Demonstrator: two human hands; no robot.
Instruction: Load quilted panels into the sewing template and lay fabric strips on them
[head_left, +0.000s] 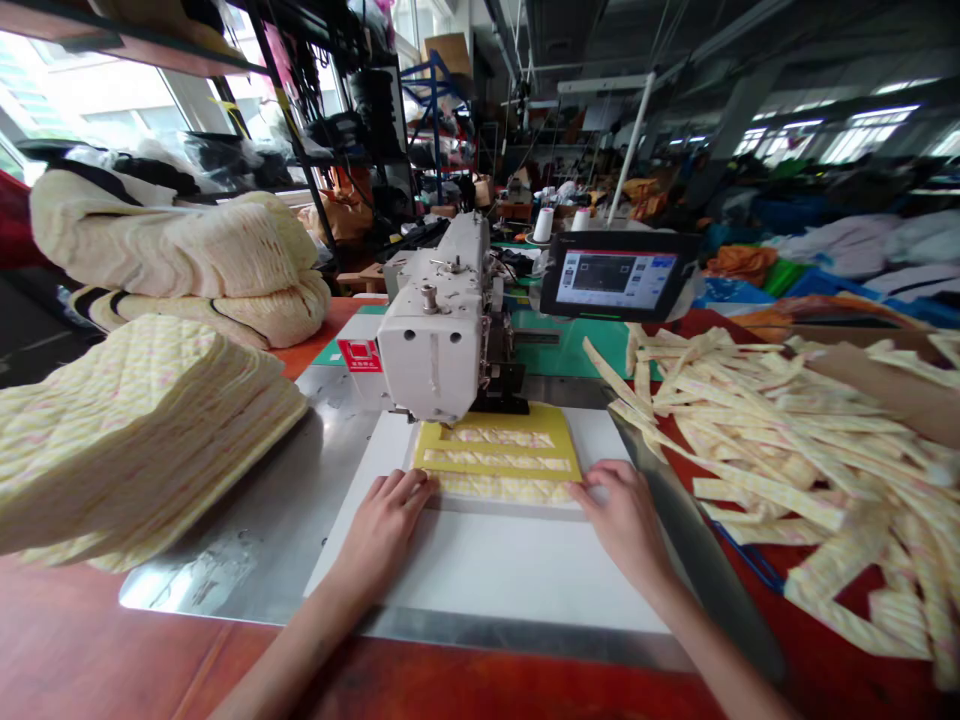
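Note:
A yellow template frame point(556, 422) with slots lies on the white board point(495, 565) under the head of a white sewing machine point(439, 330). Strips of pale quilted fabric point(501, 487) show through the slots and along its near edge. My left hand point(386, 520) rests flat at the frame's near left corner, fingers stretched out and touching the fabric. My right hand point(621, 515) lies flat at the near right corner, fingers extended onto the edge. Neither hand grips anything.
A tall stack of quilted pieces point(127, 430) sits at the left, with rolled quilted fabric point(180, 260) behind. Several sewn strips point(795, 440) are heaped at the right. A touchscreen panel point(615, 275) stands behind the machine. The steel plate point(255, 530) surrounds the board.

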